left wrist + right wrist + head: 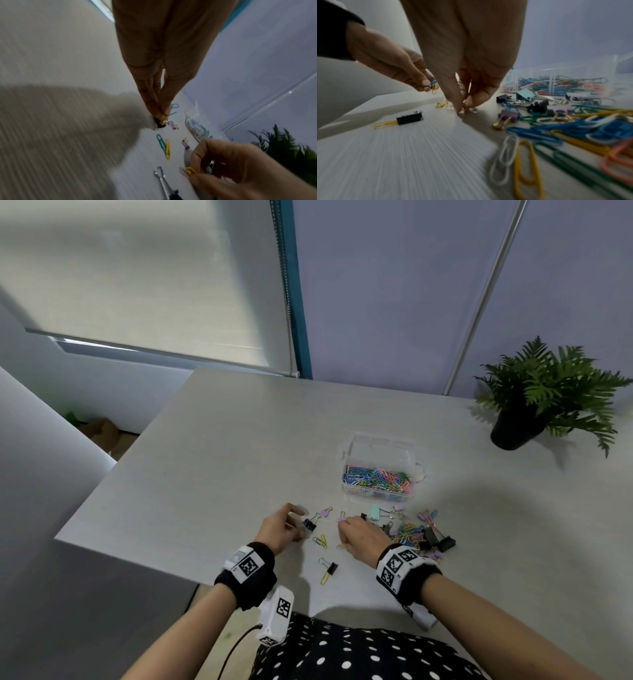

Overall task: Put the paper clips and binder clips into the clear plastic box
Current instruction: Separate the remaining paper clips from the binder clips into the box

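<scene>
One clear plastic box (378,446) held coloured paper clips. Left hand (279,530) pinched blue and yellow paper clips (433,84); right hand (363,534) fingertips (458,108) pinched narrow on a table clip.

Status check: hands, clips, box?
Left hand pinches paper clips. Right hand pinching small clip off table. Box open, part-filled; pile remains.

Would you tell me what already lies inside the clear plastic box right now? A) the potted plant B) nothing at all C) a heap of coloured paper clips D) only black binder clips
C: in the head view the clear plastic box holds a heap of coloured paper clips, while the binder clips still lie on the table in front of it.
</scene>
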`<move>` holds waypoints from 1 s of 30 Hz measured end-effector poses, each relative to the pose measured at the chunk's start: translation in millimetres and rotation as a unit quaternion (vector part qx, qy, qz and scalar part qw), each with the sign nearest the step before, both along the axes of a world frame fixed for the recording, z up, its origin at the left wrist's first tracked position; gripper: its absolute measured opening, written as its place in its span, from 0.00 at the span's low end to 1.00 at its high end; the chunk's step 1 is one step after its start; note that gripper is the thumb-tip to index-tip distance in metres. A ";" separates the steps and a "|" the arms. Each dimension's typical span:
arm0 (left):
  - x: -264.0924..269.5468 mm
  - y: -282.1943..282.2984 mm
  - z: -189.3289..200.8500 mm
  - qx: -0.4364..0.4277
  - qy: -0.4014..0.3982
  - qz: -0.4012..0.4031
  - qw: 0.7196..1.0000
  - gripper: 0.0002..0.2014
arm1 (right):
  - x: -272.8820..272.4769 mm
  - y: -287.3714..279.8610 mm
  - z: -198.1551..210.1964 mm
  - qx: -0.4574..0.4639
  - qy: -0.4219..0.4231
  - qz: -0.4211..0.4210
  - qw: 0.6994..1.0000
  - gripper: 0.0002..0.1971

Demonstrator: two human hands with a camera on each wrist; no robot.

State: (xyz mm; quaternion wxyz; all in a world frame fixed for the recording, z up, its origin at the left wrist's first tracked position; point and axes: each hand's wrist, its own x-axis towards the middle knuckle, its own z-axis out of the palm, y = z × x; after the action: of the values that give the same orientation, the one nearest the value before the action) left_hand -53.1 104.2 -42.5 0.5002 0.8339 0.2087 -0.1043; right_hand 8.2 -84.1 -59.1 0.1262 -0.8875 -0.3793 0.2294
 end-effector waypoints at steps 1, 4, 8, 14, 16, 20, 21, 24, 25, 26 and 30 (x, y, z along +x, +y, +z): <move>0.0 0.5 0.1 -0.021 -0.001 0.002 1.000 0.16 | -0.2 -0.4 1.4 0.002 0.003 0.006 1.000 0.04; 0.6 0.4 0.3 -0.004 0.004 -0.008 1.000 0.14 | 2.6 2.3 4.2 0.029 0.021 0.010 0.999 0.06; 3.0 2.5 -0.8 0.190 0.010 -0.105 0.976 0.15 | 5.4 16.9 7.9 0.062 0.030 0.017 0.997 0.09; 1.8 3.6 0.6 -0.003 0.045 -0.045 0.998 0.14 | -2.5 36.8 2.2 0.046 0.023 -0.060 0.997 0.08; -1.8 3.9 1.5 -0.122 0.057 -0.001 0.991 0.15 | -8.8 39.3 0.7 0.041 -0.005 -0.063 0.997 0.08; -3.9 9.2 -0.3 -0.236 0.077 0.024 0.968 0.11 | -17.1 44.7 1.4 0.042 -0.043 -0.070 0.996 0.12; -4.1 10.4 -1.7 -0.240 0.084 0.026 0.967 0.11 | -18.1 46.3 2.2 0.041 -0.044 -0.072 0.996 0.12; -4.6 9.1 -1.5 -0.226 0.099 0.028 0.969 0.12 | -20.0 51.2 5.5 0.018 -0.039 -0.066 0.997 0.13; -4.6 7.8 -0.3 -0.208 0.103 0.024 0.972 0.13 | -20.1 52.6 7.7 0.007 -0.036 -0.062 0.997 0.14; -4.3 6.1 1.7 -0.184 0.104 0.019 0.977 0.13 | -20.0 53.8 9.3 0.000 -0.032 -0.058 0.998 0.14; -8.6 2.4 6.1 0.022 0.072 -0.069 0.995 0.12 | -16.4 55.1 12.4 -0.011 -0.026 -0.038 0.999 0.12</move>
State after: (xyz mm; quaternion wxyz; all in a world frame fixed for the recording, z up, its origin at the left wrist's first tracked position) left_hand -61.7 106.6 -36.4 0.4566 0.8476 0.1885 -0.1937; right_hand -8.2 -28.9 -46.6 0.1146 -0.9082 -0.3462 0.2053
